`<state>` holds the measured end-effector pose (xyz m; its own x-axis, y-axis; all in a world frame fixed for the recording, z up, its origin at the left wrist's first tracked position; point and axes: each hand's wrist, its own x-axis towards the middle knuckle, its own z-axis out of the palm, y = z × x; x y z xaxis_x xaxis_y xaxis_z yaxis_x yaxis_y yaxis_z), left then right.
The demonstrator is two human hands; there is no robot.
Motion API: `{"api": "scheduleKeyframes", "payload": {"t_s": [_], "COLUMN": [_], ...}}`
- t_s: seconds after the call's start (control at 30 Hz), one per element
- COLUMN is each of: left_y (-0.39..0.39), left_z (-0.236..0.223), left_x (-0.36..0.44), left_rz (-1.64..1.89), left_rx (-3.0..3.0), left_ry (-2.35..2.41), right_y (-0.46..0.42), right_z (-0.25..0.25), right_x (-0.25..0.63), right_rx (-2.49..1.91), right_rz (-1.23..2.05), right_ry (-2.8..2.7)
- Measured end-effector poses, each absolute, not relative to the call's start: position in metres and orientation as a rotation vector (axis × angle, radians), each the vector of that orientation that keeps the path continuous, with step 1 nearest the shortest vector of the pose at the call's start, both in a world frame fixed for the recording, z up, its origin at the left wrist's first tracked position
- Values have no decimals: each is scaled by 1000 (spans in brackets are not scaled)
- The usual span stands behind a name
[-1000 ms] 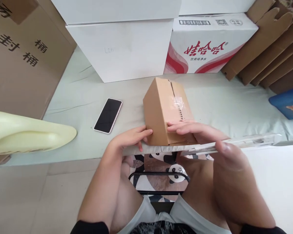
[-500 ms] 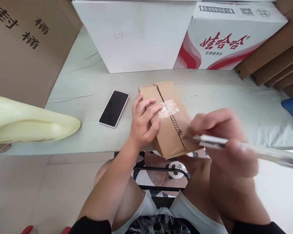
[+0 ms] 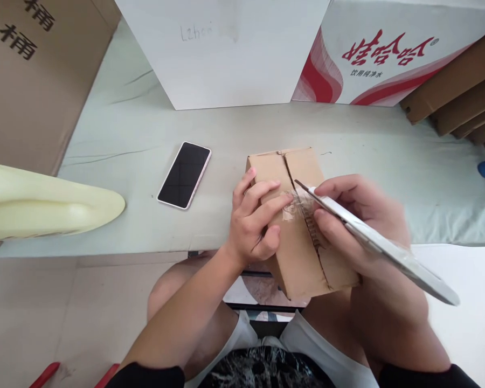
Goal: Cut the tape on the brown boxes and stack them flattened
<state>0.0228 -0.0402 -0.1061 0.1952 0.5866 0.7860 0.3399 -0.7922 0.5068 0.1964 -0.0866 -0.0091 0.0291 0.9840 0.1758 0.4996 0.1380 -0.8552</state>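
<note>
A small brown cardboard box (image 3: 297,269) sits tilted at the front edge of the covered table, overhanging it. Clear tape (image 3: 290,212) crosses its middle seam, which is slit at both ends and jagged below the tape. My left hand (image 3: 250,221) grips the box from the left, fingers bent over its top. In my right hand (image 3: 359,215) is a white-handled utility knife (image 3: 392,250), held between thumb and fingers. Its dark blade points to the upper left, over the seam by the tape's upper edge. Whether the tip touches the box I cannot tell.
A smartphone (image 3: 185,175) lies left of the box on the pale tablecloth (image 3: 222,124). Behind stand a white box (image 3: 226,59) and a red-and-white carton (image 3: 383,59). A large brown carton (image 3: 44,86) and a pale yellow-green object (image 3: 52,202) are at left. Folded cardboard (image 3: 456,81) leans at right.
The box has shifted right and toward me in the view, with my left hand still on it. My right hand has brought the knife blade up and left to the taped seam.
</note>
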Motion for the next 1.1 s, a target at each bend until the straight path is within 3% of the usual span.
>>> {"api": "scheduleKeyframes", "payload": {"t_s": [0.3,1.1], "left_y": [-40,-38], "left_z": [-110,-116], "left_x": [19,18], "left_rz": [1524,1517], "left_rx": [2329,2237], "left_ry": [992,936], "right_y": [-91,-84], "right_z": [-6,-11], "right_x": [190,194], "right_rx": [-1625,-1681], "right_rz": [515,496], "right_ry": [-1674,-1718]}}
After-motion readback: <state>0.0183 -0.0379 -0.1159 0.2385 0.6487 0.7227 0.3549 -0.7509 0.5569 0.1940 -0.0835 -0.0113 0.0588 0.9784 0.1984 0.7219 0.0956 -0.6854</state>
